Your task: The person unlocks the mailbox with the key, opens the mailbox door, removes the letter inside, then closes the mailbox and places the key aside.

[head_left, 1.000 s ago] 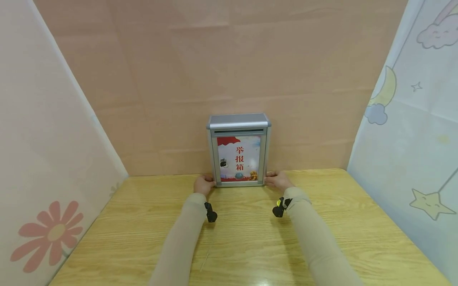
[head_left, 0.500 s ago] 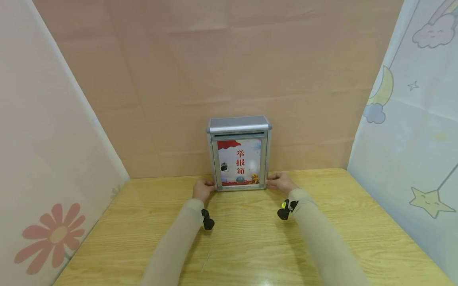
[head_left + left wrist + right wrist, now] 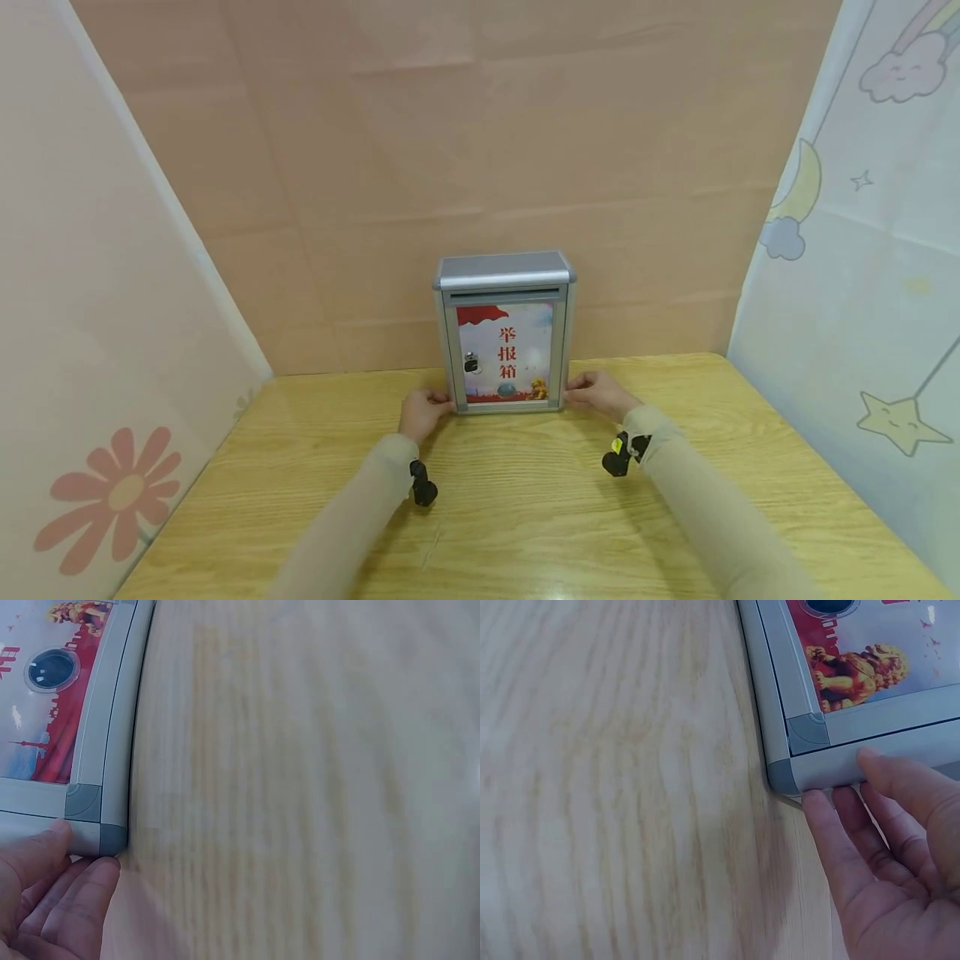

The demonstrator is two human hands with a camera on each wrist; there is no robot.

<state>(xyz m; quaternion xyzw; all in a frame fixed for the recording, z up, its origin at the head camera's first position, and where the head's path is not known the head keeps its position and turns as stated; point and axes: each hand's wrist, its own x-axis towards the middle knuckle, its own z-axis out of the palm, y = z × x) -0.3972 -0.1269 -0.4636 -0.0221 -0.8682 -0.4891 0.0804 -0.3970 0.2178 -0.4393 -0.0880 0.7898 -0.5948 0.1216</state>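
A grey metal report box (image 3: 487, 333) stands upright on the wooden table, its front panel printed with red characters. A slot (image 3: 504, 296) runs across the front under its sloped lid, and a small lock (image 3: 471, 365) sits at the panel's left. My left hand (image 3: 422, 414) grips the lower left corner; in the left wrist view the thumb (image 3: 52, 836) lies on the front frame and the fingers bear against the side. At the lower right corner my right hand (image 3: 602, 396) holds the box the same way, fingertips (image 3: 814, 801) against its side near the bottom.
The wooden table (image 3: 510, 500) reaches back to a plain tan backdrop (image 3: 360, 167). Patterned panels, a left one (image 3: 112, 292) with a flower and a right one (image 3: 862, 317) with stars and clouds, flank it. Each wrist carries a black camera (image 3: 423, 485).
The box has slid toward me, away from the backdrop, with both hands staying at its lower corners. My forearms have drawn back and spread slightly apart.
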